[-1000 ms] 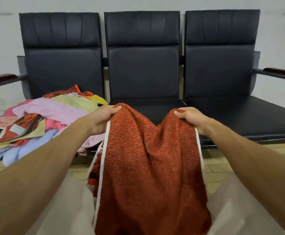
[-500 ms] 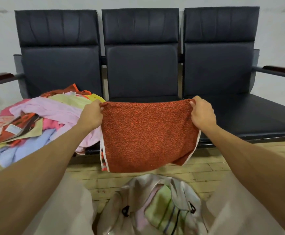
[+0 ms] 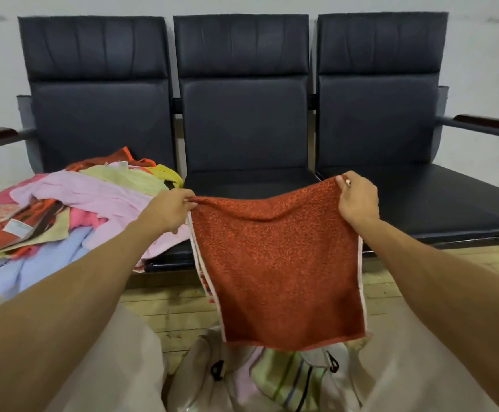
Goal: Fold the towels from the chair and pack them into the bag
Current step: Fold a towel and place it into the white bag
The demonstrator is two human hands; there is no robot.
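Now the towel [image 3: 278, 269], rust-red with pale edging down both sides, hangs in the air between the two hands, in front of the middle seat of the chair [image 3: 244, 123]. The left hand [image 3: 171, 211] pinches its upper left corner, fingers curled over the cloth. The right hand [image 3: 356, 197] pinches the upper right corner and sits a little higher, so the top edge sags in a shallow curve between them. All the rest of the cloth drops below both hands. It looks doubled: a second layer with a pale stripe and a red pattern peeks out behind the left edge. The bottom hem hangs just over the bag [image 3: 230, 373], which sits low between the person's knees; whether hem and bag touch cannot be told.

The pile [image 3: 73, 209] of loose towels, pink, lilac, light blue, yellow-green and orange, lies on the left seat just beside the left hand and spills over the seat's front.

Both hands' fingertips are buried in the cloth. The towel covers part of the bag's mouth and the front of the middle seat. A green striped cloth [image 3: 290, 379] shows inside the bag under the hem. The bag's lower part runs off the bottom of the view, and the pile's left end is cut off at the side.
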